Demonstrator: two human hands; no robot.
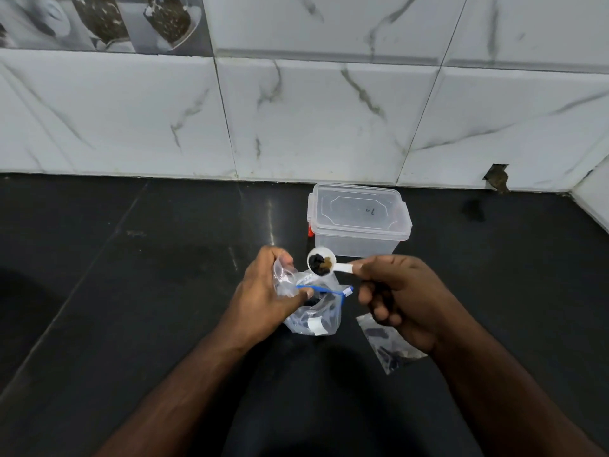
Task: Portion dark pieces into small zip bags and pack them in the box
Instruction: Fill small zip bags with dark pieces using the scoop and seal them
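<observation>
Clear plastic sags: the left hand [263, 291] pinches the blue-zip bag [313, 311] open on the black tabletop [131, 258]. Above its mouth, the right hand [398, 291] grips a white scoop [322, 263] of dark pieces [318, 260]; tilting off-centre could spill them. A filled small bag [389, 344] lies right, the lidded box [359, 222] behind.

The dark counter [131, 258] bears a lidded clear box [359, 222] (near the wall) and a filled small bag [389, 344].
</observation>
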